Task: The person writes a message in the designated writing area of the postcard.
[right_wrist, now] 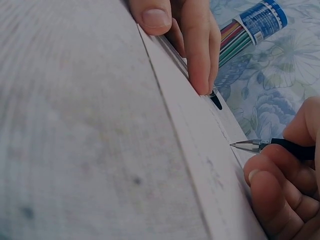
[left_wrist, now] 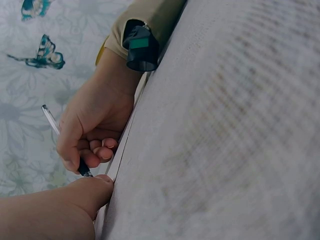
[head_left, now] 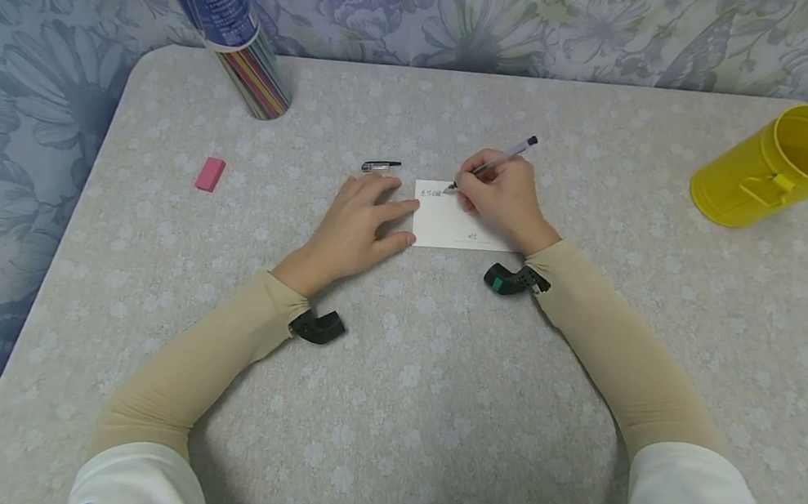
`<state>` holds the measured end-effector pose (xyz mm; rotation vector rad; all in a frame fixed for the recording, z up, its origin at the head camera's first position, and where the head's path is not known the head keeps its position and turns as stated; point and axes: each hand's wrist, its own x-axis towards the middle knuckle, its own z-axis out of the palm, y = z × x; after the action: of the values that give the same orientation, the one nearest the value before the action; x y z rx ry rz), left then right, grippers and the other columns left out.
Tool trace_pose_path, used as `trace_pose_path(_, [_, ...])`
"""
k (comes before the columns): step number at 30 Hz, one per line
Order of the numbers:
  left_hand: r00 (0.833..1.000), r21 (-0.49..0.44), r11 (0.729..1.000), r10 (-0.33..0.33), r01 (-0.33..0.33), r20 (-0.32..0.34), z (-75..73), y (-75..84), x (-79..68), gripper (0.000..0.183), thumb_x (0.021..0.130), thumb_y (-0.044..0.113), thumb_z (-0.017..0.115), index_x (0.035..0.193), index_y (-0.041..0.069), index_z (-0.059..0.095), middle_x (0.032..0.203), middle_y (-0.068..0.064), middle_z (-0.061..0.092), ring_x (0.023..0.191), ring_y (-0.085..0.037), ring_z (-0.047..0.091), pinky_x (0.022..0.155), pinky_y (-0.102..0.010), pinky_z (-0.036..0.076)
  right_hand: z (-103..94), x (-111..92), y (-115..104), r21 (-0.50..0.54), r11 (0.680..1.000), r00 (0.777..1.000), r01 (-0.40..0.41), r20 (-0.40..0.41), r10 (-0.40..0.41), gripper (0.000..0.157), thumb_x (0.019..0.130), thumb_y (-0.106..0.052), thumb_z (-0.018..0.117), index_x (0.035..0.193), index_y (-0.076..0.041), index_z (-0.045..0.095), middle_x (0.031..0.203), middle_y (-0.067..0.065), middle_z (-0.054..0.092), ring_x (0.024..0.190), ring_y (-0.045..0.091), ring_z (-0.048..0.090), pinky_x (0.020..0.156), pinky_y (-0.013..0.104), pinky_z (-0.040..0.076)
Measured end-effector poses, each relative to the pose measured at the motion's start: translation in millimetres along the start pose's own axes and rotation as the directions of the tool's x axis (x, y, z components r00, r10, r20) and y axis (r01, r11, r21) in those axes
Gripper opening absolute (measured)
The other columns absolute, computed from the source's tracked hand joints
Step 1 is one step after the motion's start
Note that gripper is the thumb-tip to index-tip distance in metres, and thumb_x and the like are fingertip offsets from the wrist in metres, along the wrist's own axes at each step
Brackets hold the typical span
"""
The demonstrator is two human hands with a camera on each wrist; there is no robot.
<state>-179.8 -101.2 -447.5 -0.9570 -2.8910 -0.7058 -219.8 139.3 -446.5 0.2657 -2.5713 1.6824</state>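
Observation:
A small white card [head_left: 443,227] lies on the table, with a short line of dark handwriting near its top left and a small green print lower down. My right hand [head_left: 502,197] pinches a pen [head_left: 495,163], whose metal tip meets the card at the end of the writing in the head view. In the right wrist view the pen tip [right_wrist: 240,144] shows close to the paper. My left hand [head_left: 358,223] rests flat with fingers spread, its fingertips at the card's left edge. Just beyond those fingers lies the black-and-clear pen cap [head_left: 381,166].
To the left lies a pink eraser [head_left: 210,174]. A clear tube of coloured pencils [head_left: 256,76] with a blue lid stands at the back left. A yellow cylindrical container [head_left: 744,181] stands at the back right. Patterned wallpaper [head_left: 414,11] borders the table's far edge.

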Motion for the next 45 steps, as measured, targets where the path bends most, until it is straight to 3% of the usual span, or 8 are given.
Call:
trace_pose_path(30, [1.0,0.009,1.0,-0.004,0.004,0.009,-0.8,0.9,-0.2,0.049,0.095,0.037,0.071,0.137,0.011,0.067,0.149,-0.022,0.051,0.146,-0.044,0.039,0.12,-0.068,0.023,-1.3,-1.4,-0.8,0.028,1.0,1.0,0.001,0.028,-0.002,0.012,0.088,-0.007,0.062,0.081,-0.006,0.071,0.058,0.004,0.063,0.047,0.01,0.055,0.047,0.02,0.043])
trace_pose_path(45, [1.0,-0.002,1.0,-0.014,0.014,0.009,-1.0,1.5,-0.3,0.049,0.095,0.036,0.071,0.137,0.011,0.067,0.15,-0.022,0.051,0.147,-0.044,0.038,0.12,-0.069,0.022,0.1,-0.6,0.8,0.015,1.0,1.0,0.008,0.005,-0.008,0.011,0.089,-0.009,0.063,0.082,-0.006,0.071,0.06,0.003,0.063,0.049,0.01,0.055,0.048,0.02,0.043])
